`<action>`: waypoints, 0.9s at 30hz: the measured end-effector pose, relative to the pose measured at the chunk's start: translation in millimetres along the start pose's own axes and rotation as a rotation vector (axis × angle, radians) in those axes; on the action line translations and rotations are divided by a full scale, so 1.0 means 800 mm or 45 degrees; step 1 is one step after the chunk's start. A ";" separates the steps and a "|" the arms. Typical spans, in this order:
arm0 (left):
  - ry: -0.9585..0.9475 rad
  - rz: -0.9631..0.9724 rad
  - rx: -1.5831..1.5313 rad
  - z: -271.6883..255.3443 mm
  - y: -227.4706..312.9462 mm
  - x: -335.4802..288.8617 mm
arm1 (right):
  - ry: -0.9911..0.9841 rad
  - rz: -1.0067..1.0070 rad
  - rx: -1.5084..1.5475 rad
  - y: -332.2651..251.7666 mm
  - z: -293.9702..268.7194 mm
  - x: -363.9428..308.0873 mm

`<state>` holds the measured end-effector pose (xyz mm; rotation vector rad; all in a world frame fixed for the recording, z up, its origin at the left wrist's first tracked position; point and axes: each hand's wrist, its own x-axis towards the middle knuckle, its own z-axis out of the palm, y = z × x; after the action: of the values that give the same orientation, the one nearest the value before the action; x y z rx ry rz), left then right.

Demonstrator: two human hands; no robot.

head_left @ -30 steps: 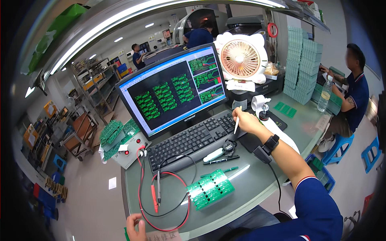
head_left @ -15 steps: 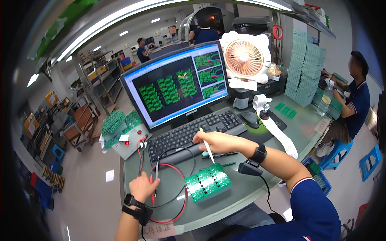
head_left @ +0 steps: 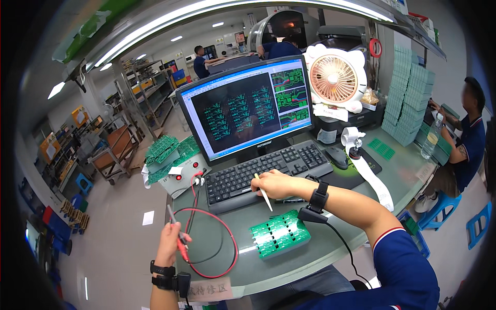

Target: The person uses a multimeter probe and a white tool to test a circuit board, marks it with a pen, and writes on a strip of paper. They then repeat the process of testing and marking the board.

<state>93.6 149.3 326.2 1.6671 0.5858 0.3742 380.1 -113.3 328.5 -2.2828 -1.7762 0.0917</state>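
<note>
My left hand [head_left: 168, 242] is closed around test probes at the desk's left edge. The red probe [head_left: 183, 250] and a grey probe tip [head_left: 172, 214] stick out of it. My right hand [head_left: 277, 185] grips a thin white stick [head_left: 264, 196], like a pen or plastic tweezers, over the front edge of the black keyboard [head_left: 268, 173]. On the desk between the hands lies a green circuit board panel [head_left: 280, 235], apparently a stack of them; neither hand touches it. Red and black leads [head_left: 232, 235] loop from the probes across the desk.
A monitor [head_left: 248, 111] with a board layout stands behind the keyboard, a white fan [head_left: 335, 80] beside it. The leads run to a grey box [head_left: 182, 181]. A mouse [head_left: 337, 158], paper strip [head_left: 372, 181] and stacked boards [head_left: 405, 98] are right. A co-worker [head_left: 465, 129] sits far right.
My left hand has moved left with the probes, away from the board panel. The right hand has shifted a little left with the white stick. A yellow highlight on the monitor is gone.
</note>
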 end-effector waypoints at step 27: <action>0.115 0.158 -0.939 0.000 0.033 -0.032 | -0.099 -0.405 -0.072 -0.131 -0.014 -0.090</action>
<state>77.3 132.1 353.8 0.9798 0.3450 0.6665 265.2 -160.1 355.9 -2.0259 -2.1830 0.0733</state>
